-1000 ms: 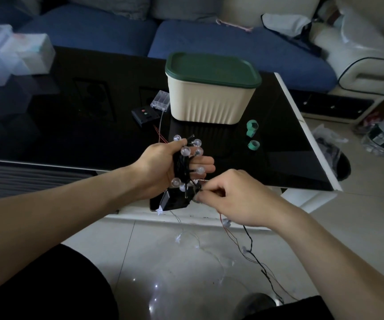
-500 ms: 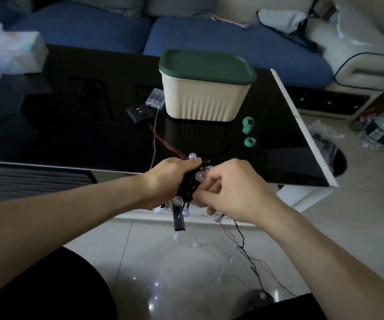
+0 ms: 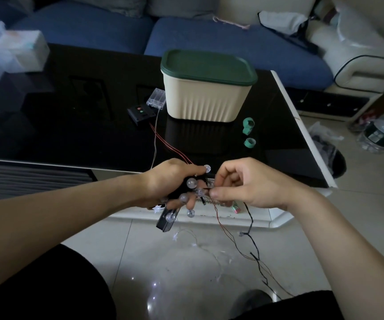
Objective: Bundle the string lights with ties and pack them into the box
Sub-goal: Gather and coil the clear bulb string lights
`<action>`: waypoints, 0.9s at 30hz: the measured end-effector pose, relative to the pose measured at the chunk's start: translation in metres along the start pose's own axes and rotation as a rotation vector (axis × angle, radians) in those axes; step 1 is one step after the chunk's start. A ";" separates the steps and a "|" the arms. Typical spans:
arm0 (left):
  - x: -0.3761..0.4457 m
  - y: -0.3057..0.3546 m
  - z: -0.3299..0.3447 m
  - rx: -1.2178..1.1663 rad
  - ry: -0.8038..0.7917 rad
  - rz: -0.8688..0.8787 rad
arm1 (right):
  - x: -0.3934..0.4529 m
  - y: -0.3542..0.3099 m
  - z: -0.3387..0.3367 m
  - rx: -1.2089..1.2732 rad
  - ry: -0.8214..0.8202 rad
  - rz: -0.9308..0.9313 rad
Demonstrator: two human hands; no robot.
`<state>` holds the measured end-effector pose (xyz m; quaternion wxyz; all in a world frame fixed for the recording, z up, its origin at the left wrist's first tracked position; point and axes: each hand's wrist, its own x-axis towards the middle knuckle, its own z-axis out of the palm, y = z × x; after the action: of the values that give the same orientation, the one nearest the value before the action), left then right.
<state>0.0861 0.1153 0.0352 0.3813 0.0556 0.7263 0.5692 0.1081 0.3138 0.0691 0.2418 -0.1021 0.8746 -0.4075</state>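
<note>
The right hand (image 3: 253,183) has drawn back off the string lights (image 3: 192,188), pinching what looks like their wire. The left hand (image 3: 170,181) grips the coil over the tabletop's near edge; the lidded box (image 3: 206,98) sits straight beyond.

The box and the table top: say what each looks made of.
Box: probably moulded plastic, matte cream, judging by the even vertical ribs on its wall; the dark green lid looks like the same sort of plastic. Table top: glossy black, likely glass or lacquer, since it mirrors the box's base.
</note>
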 end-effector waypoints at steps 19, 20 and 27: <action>0.001 -0.005 -0.008 -0.146 -0.265 0.021 | 0.007 0.009 0.003 -0.064 0.223 -0.049; 0.000 -0.004 -0.008 -0.161 -0.260 0.036 | 0.007 0.009 0.002 -0.066 0.197 -0.030; -0.004 0.006 -0.012 -0.430 -0.167 0.130 | 0.010 0.022 -0.010 0.139 0.070 0.132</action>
<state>0.0793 0.1066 0.0434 0.4059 0.0667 0.5492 0.7275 0.0946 0.3309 0.0541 0.2438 -0.0129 0.8570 -0.4538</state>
